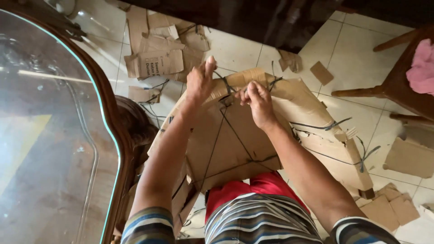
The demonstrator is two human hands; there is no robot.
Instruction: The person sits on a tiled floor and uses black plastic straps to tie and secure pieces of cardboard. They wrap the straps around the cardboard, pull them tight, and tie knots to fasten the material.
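A bundle of flattened brown cardboard (235,144) rests on my lap, tied across with dark string (228,131) that crosses its face. My left hand (200,81) grips the string at the bundle's far edge, fingers closed around it. Close beside it, my right hand (258,101) pinches the same string near a knot. A second tied piece of cardboard (325,135) lies under the bundle and sticks out to the right.
A glass-topped wooden table (49,135) fills the left side. Loose cardboard scraps (156,49) and string lie on the white tile floor ahead, more scraps (407,158) to the right. A wooden chair (398,86) with pink cloth stands at the right.
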